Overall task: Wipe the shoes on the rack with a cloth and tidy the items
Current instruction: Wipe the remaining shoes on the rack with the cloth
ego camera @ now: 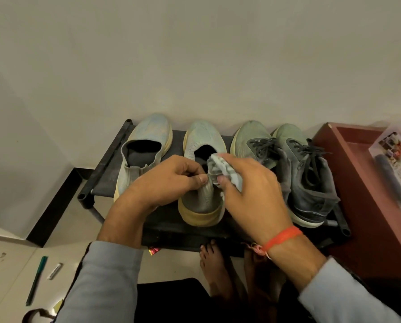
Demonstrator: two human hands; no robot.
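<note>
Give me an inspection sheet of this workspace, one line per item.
Surface: black shoe rack against the wall, four shoes on top.
Job's things: two pale slip-on shoes, the left slip-on untouched, the middle slip-on being handled; laced pair on the right; grey cloth at the middle slip-on's heel.
Clutter: green pen and a small white stick on the floor; red foil scrap under the rack's edge.
Grippers: left hand pinches the middle slip-on's heel tab; right hand holds the cloth.
Cables: nothing seen.
Surroundings: red cabinet on the right with a clear plastic box on it.
</note>
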